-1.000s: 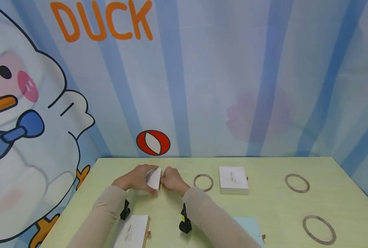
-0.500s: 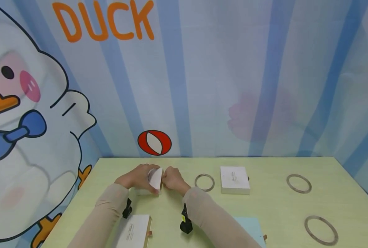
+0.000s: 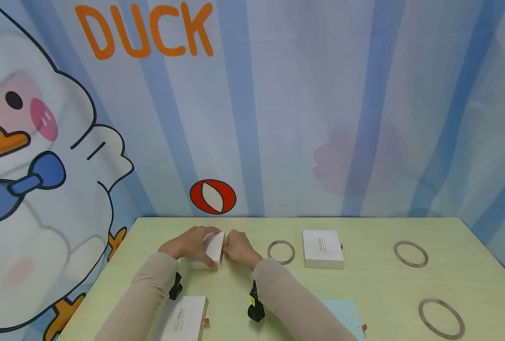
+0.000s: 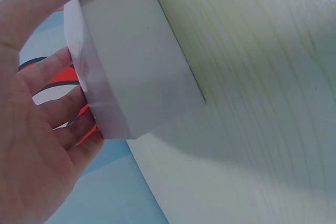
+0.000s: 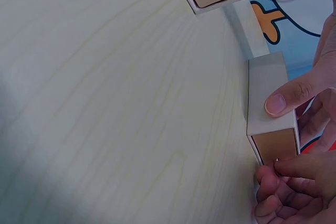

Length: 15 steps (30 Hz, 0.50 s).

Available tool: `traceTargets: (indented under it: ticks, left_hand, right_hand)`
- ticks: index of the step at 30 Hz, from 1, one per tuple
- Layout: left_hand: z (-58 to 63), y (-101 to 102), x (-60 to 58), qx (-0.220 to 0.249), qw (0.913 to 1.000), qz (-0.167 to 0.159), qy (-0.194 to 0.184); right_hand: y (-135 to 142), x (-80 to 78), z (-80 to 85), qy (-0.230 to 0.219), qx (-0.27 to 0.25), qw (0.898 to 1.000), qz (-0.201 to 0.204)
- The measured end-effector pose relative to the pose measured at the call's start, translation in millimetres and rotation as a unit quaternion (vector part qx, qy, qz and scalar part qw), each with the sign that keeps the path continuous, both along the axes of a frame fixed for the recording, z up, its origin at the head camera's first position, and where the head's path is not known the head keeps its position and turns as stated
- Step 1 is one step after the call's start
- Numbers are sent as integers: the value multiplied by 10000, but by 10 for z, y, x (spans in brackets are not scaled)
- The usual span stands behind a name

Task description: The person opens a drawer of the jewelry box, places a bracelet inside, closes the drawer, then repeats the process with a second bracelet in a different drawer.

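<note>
My left hand (image 3: 191, 245) grips a white drawer box (image 3: 214, 251) at the table's back left. In the right wrist view its thumb (image 5: 286, 98) presses one side of this box, whose brown inner drawer (image 5: 275, 145) shows at the end, flush with the sleeve. The other fingers (image 4: 65, 106) lie along the opposite edge in the left wrist view. My right hand (image 3: 238, 247) is curled up against the drawer end, thumb and forefinger pinching right at it. Those fingertips (image 5: 270, 177) cover the pull tab there.
Another white box (image 3: 181, 317) with a brown tab lies at the front left. A third white box (image 3: 322, 248) stands at the back, beside a grey ring (image 3: 281, 252). Two more rings (image 3: 411, 254) lie at the right. A light blue box (image 3: 343, 315) is partly behind the right sleeve.
</note>
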<state>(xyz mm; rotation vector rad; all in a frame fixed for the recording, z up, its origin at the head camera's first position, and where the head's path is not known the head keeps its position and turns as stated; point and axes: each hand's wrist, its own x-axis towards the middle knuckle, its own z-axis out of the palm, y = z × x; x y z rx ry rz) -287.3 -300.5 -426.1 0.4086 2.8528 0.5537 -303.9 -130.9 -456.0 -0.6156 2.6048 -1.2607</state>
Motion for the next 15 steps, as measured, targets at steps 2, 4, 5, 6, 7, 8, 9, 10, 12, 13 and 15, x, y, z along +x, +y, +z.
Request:
traceTargets:
  ticks: [2, 4, 5, 6, 7, 8, 9, 10, 12, 13, 15]
  left_hand:
    - [0, 0, -6, 3, 10000, -25, 14]
    - [-4, -1, -9, 25, 10000, -16, 14]
    - [-5, -2, -9, 34, 10000, -3, -1]
    - [-4, -1, -9, 50, 10000, 12, -17]
    - [-1, -1, -6, 65, 10000, 23, -33]
    - [0, -2, -5, 71, 10000, 30, -40]
    - [4, -1, -4, 77, 10000, 30, -42]
    - [5, -2, -2, 80, 10000, 27, -46]
    - [8, -2, 3, 101, 9999, 0, -29]
    - [7, -3, 4, 109, 9999, -19, -11]
    - [5, -3, 7, 124, 9999, -78, 28]
  right_hand:
    - [1, -4, 1, -2, 14, 10000, -2]
    - [4, -5, -2, -2, 21, 10000, 6]
    - [5, -7, -5, 6, 29, 10000, 12]
    - [6, -9, -8, 21, 36, 10000, 15]
    - [7, -12, -11, 35, 43, 10000, 18]
    - [8, -14, -14, 51, 49, 10000, 14]
    - [9, -17, -15, 60, 63, 10000, 0]
    - [8, -21, -18, 72, 77, 9999, -11]
    - [9, -29, -22, 57, 106, 9999, -33]
    - [9, -33, -24, 46, 120, 9999, -41]
    - [10, -39, -32, 11, 137, 9999, -59]
